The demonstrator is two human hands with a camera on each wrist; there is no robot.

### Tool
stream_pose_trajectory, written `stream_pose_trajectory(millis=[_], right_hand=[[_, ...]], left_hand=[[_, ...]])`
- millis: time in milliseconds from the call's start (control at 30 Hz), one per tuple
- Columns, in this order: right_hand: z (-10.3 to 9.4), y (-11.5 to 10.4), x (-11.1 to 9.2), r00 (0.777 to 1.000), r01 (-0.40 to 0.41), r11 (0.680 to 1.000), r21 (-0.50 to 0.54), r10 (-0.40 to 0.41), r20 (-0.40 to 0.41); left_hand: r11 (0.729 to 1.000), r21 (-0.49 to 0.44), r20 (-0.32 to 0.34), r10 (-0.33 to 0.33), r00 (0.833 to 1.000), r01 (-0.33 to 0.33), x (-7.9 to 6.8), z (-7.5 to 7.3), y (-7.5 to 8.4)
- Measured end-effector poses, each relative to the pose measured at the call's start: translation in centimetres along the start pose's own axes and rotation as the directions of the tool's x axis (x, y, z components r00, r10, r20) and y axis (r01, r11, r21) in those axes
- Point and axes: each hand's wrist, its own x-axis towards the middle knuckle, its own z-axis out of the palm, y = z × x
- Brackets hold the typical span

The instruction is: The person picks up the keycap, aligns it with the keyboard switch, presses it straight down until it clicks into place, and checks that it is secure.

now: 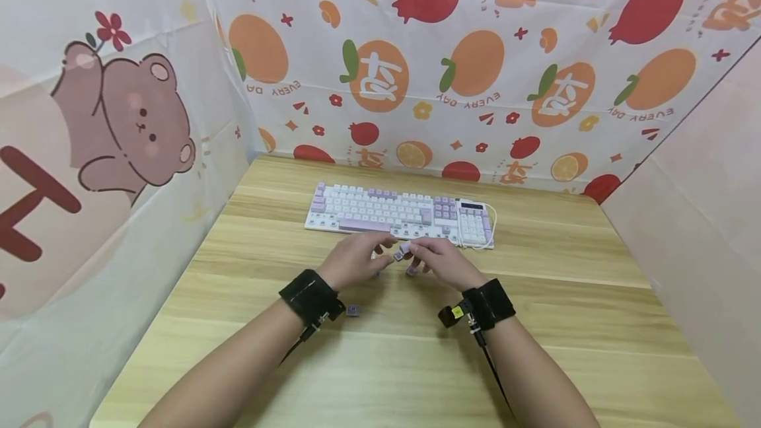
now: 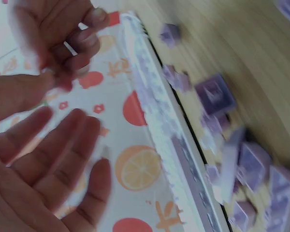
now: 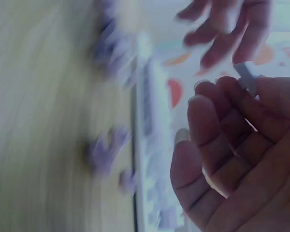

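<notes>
My right hand (image 1: 446, 261) pinches a small pale purple keycap (image 3: 247, 77) between thumb and index finger, its other fingers loosely bent. Facing it, my left hand (image 1: 355, 261) has its thumb out toward the right fingertips and its fingers spread and relaxed, with nothing seen in its grasp. Both hands are over the table just in front of a white and purple keyboard (image 1: 380, 207). Its front row shows bare switches beside a long purple space bar (image 1: 364, 224). Below the hands lie loose purple keycaps (image 2: 216, 94), partly hidden by the hands in the head view.
A single keycap (image 1: 353, 310) lies beside the left wrist strap. A white cable (image 1: 492, 216) loops over the keyboard's right end. The wooden table (image 1: 535, 362) meets a fruit-print cloth (image 1: 428, 104) behind and a bear-print cloth (image 1: 143, 111) at left.
</notes>
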Motion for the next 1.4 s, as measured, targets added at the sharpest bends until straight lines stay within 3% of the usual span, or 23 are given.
stream_pose_trajectory(millis=[133, 233, 467, 800, 1167, 1400], right_hand=[[0.0, -1.0, -0.6, 1.000, 0.027, 0.993, 0.116, -0.026, -0.006], [0.1, -1.3, -0.9, 0.999, 0.035, 0.987, 0.154, -0.033, -0.020], [0.4, -1.5, -1.5, 0.998, 0.064, 0.980, 0.189, -0.059, -0.032], [1.2, -1.5, -1.7, 0.995, 0.096, 0.964, 0.249, -0.088, -0.045], [1.8, -1.3, -1.7, 0.996, 0.081, 0.968, 0.239, -0.071, -0.050], [1.9, -1.0, -1.7, 0.998, 0.064, 0.972, 0.224, -0.056, -0.043]], left_hand=[[0.985, -0.078, -0.098, 0.146, 0.984, -0.153, 0.0, 0.2, 0.7], [0.974, -0.097, -0.162, 0.185, 0.969, -0.202, -0.1, 0.2, 1.1], [0.972, -0.128, -0.224, 0.164, 0.961, -0.195, -0.4, 0.1, 1.7], [0.954, -0.172, -0.204, 0.210, 0.956, -0.246, -0.5, 0.5, 2.1], [0.974, -0.104, -0.248, 0.173, 0.953, -0.203, -0.7, 0.9, 1.9], [0.971, -0.099, -0.205, 0.193, 0.960, -0.217, -0.6, 1.1, 1.4]])
